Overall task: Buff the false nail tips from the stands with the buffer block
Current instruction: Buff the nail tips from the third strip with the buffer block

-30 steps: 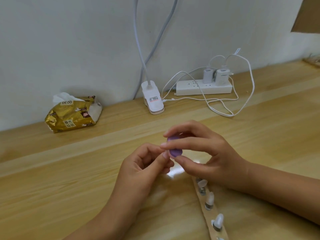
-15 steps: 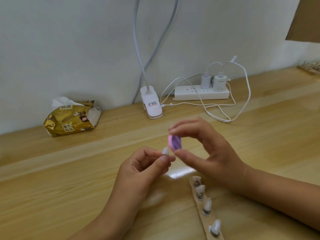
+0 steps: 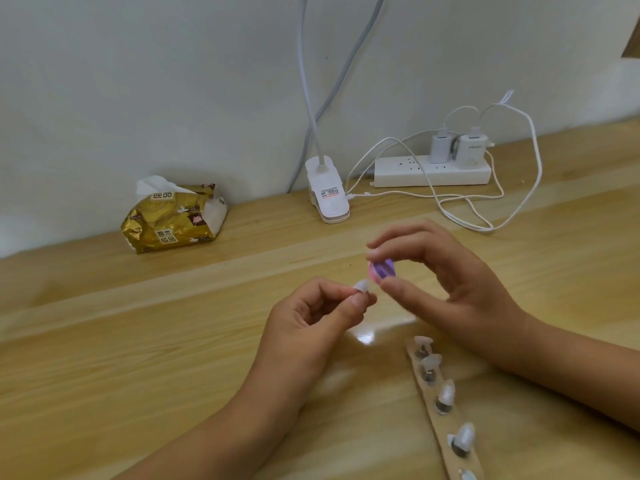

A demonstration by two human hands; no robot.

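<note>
Overhead, left hand (image 3: 311,320) pinches nail tip (image 3: 362,285); right hand (image 3: 446,282) pinches buffer block (image 3: 382,270).

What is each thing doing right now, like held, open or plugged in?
left hand: pinching one nail tip
right hand: pinching the buffer block, raised beside that tip
other nail tips: sitting on stands along the strip
tissue pack: open, a tissue sticking out
power strip: two chargers plugged in
lamp clip: resting on the table
</note>
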